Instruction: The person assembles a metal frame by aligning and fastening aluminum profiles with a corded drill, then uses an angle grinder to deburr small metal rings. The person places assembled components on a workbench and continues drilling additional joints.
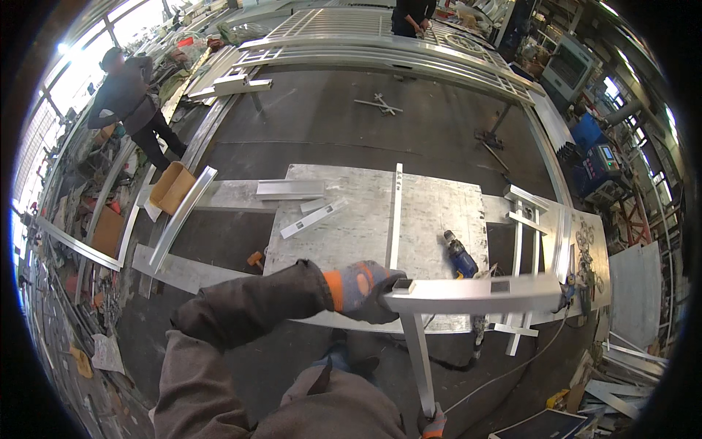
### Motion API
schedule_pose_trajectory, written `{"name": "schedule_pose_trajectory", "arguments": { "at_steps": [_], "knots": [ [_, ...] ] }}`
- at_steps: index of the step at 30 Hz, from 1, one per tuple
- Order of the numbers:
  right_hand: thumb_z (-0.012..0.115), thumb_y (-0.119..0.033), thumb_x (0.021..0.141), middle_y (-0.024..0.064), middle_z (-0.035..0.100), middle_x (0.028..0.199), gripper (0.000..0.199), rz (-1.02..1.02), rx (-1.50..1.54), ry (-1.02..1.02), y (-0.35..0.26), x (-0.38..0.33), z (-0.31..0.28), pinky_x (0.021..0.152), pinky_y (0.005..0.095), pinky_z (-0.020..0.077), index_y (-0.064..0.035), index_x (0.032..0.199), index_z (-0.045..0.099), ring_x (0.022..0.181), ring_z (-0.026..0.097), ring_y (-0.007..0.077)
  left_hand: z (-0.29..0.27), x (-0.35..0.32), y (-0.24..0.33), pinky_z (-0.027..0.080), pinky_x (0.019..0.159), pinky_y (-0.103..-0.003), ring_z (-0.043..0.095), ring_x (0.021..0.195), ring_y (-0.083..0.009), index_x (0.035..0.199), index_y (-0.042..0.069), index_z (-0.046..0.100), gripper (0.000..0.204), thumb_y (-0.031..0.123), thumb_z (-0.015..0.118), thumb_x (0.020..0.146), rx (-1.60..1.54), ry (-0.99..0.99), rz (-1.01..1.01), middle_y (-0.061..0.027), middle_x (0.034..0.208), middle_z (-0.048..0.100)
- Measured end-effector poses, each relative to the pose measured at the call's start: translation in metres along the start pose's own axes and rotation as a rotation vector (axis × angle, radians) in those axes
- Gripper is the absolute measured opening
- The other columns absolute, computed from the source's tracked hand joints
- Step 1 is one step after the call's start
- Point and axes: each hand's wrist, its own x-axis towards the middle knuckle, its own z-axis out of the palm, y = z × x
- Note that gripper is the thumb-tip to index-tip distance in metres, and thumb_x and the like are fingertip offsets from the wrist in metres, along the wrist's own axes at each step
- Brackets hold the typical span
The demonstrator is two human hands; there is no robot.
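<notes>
My left hand (362, 287), in a grey-blue glove with an orange cuff, is closed around the left end of a wide silver metal profile (479, 294). A narrower metal bar (418, 358) runs from beneath that end toward me. At the bar's near end is my right hand (433, 422), gloved and mostly out of sight, with its fingers around it. Both pieces are held above the front of a scuffed metal-topped worktable (351, 194). Another slim bar (397, 212) reaches across the tabletop; whether it joins the held pieces is hidden behind my left hand.
A blue power drill (461, 256) lies right of the slim bar. Short profile offcuts (313, 219) rest on the left. A ladder-like metal frame (521, 263) stands right, near a trailing cable (512, 369). A person (131, 102) stands far left; another (411, 18) works at the back.
</notes>
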Motion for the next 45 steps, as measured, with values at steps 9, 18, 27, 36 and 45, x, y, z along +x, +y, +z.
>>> {"name": "schedule_pose_trajectory", "arguments": {
  "at_steps": [9,18,27,36,45],
  "knots": [
    [0.062,-0.012,0.092,0.0075,0.068,0.107,0.038,-0.108,-0.389,-0.100,-0.019,-0.021,0.006,0.085,0.0339,0.0518,0.0008,0.128,0.062,0.097,0.062,0.0173,-0.011,0.002,-0.060,0.054,0.068,-0.035,0.067,0.075,-0.0205,0.111,0.005,0.065,0.041,0.027,0.074,0.078,0.020,0.036,-0.197,-0.0110,0.086,0.069],
    [0.077,-0.032,0.081,0.0251,0.070,0.098,0.057,-0.338,-0.667,-0.089,-0.063,-0.013,0.013,0.079,0.0447,0.0547,-0.0028,0.127,0.061,0.091,0.070,0.0370,-0.037,0.003,-0.110,0.053,0.068,-0.037,0.068,0.077,-0.0214,0.105,0.007,0.066,0.031,0.022,0.073,0.078,0.035,0.177,-0.155,-0.0104,0.082,0.069],
    [0.075,-0.030,0.080,0.0247,0.070,0.096,0.050,-0.260,-0.740,0.108,-0.091,-0.020,0.049,0.077,0.0474,0.0537,-0.0067,0.122,0.064,0.092,0.068,0.0428,-0.033,0.003,-0.106,0.055,0.073,-0.040,0.069,0.086,-0.0332,0.107,0.005,0.061,0.034,0.024,0.072,0.080,0.095,0.411,0.026,-0.0155,0.090,0.069],
    [0.078,-0.026,0.079,0.0240,0.071,0.097,0.046,-0.256,-0.583,0.092,-0.115,-0.014,0.074,0.077,0.0434,0.0541,-0.0043,0.117,0.066,0.090,0.070,0.0368,-0.075,-0.003,-0.069,0.053,0.075,-0.044,0.068,0.086,-0.0362,0.108,0.007,0.059,0.029,0.026,0.066,0.087,0.296,0.118,-0.106,-0.0165,0.090,0.069],
    [0.079,-0.017,0.077,0.0205,0.072,0.090,0.049,-0.407,-0.525,0.035,-0.101,0.002,0.065,0.074,0.0392,0.0546,0.0004,0.120,0.064,0.079,0.068,0.0239,-0.076,0.000,-0.047,0.054,0.075,-0.042,0.069,0.084,-0.0349,0.108,0.005,0.060,0.034,0.029,0.067,0.086,0.303,0.065,-0.132,-0.0171,0.089,0.070]
  ]
}}
